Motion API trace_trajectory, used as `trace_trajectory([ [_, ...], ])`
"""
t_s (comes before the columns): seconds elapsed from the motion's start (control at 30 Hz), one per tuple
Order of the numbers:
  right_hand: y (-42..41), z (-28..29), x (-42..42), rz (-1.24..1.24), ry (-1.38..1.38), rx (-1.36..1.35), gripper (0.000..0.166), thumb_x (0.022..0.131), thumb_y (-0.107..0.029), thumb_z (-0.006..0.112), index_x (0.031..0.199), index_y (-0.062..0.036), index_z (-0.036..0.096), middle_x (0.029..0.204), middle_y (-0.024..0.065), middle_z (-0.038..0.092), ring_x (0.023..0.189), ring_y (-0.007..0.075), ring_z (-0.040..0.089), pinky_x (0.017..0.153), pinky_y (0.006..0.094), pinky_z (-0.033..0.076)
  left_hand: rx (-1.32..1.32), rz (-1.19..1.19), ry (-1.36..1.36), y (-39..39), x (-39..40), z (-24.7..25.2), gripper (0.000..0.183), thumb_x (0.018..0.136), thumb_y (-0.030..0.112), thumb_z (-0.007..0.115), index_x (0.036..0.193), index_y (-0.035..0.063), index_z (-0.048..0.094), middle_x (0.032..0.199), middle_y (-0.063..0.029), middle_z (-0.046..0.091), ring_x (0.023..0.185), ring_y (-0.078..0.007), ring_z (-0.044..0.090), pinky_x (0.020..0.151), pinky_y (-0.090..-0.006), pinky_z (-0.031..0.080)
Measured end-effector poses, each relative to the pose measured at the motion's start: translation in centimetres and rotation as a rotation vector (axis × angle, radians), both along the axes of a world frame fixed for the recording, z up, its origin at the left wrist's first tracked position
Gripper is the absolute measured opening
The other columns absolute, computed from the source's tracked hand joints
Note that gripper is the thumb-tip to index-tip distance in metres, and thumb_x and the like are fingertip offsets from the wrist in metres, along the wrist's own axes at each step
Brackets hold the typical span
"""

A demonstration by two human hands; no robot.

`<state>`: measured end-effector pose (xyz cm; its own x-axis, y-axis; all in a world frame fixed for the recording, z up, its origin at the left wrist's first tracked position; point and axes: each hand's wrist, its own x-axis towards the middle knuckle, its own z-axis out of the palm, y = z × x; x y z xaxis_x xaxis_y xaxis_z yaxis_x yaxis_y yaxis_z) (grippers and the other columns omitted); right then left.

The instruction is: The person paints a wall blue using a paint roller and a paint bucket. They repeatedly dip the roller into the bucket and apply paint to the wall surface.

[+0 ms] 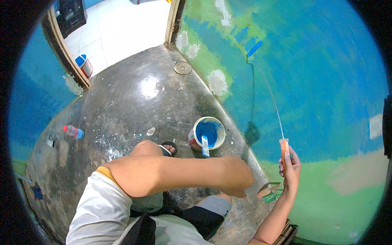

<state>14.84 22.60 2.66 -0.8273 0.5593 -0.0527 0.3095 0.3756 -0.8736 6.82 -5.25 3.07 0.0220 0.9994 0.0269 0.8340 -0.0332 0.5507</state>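
My right hand [289, 167] grips the orange handle of a paint roller [285, 153]. Its long thin wire frame reaches up to a small blue roller sleeve [254, 48] at the wall [306, 92], which carries blue paint over green. My left arm crosses in front of my body, and the left hand [239, 179] at its end is blurred, its fingers unclear. Just right of it, low by the wall, lie a wooden-handled tool [265, 192] and a green plastic item [270, 197]. A bucket of blue paint [222, 134] stands on the floor, with a paint-smeared flat tool [205, 147] leaning in it.
A plastic bottle [73, 131] with a red cap and blue liquid stands at left. Near the doorway is a round floor cover [183, 68]. Beyond the frame sits another bucket [85, 65]. My sandalled foot [169, 148] is beside the paint bucket. Wood pieces [286, 232] lie lower right.
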Motion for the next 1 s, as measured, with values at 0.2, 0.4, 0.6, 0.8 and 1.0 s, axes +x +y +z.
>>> trace_trajectory([
  [0.2,-3.0,-3.1,-8.8,0.131,0.036,-0.051,0.047,0.096,-0.035,0.065,0.135,-0.0093,0.060,0.075,-0.0004,0.059,0.051,0.0040,0.047,0.040,0.0186,0.031,-0.064,0.016,0.012,0.6,0.4,0.8,0.046,0.089,0.044,0.065,0.090,-0.0008,0.074,0.089,-0.0199,0.072,0.086,-0.0385,0.071,0.076,-0.0480,0.056],
  [0.4,-5.4,-4.6,-12.9,0.139,0.091,-0.095,0.045,0.096,-0.034,0.066,0.134,-0.0101,0.061,0.072,-0.0017,0.061,0.051,0.0042,0.048,0.043,0.0197,0.034,-0.061,0.015,-0.015,1.3,0.3,0.7,0.045,0.089,0.044,0.065,0.089,-0.0004,0.074,0.087,-0.0200,0.073,0.085,-0.0382,0.071,0.076,-0.0482,0.057],
  [0.6,-0.8,-2.7,-2.1,0.024,0.008,-0.072,0.048,0.095,-0.039,0.067,0.133,-0.0093,0.062,0.073,-0.0011,0.061,0.052,0.0034,0.047,0.044,0.0197,0.034,-0.049,0.039,-0.030,0.3,-0.1,0.7,0.042,0.087,0.042,0.067,0.089,0.0008,0.074,0.086,-0.0190,0.073,0.085,-0.0377,0.071,0.074,-0.0486,0.056],
  [0.8,-2.0,-5.0,-7.2,0.086,0.010,-0.075,0.048,0.095,-0.037,0.067,0.135,-0.0106,0.060,0.075,-0.0008,0.060,0.052,0.0037,0.048,0.040,0.0190,0.031,-0.013,0.062,-0.012,0.7,0.0,0.0,0.041,0.086,0.040,0.068,0.087,-0.0007,0.074,0.083,-0.0195,0.072,0.082,-0.0372,0.071,0.070,-0.0484,0.057],
  [1.0,-6.0,-6.9,-15.8,0.138,0.096,-0.127,0.049,0.094,-0.035,0.069,0.133,-0.0065,0.061,0.072,0.0001,0.061,0.052,0.0053,0.049,0.045,0.0215,0.037,-0.027,0.025,0.040,1.5,0.2,0.5,0.038,0.086,0.039,0.067,0.090,0.0014,0.068,0.084,-0.0199,0.071,0.082,-0.0410,0.071,0.068,-0.0508,0.057],
])
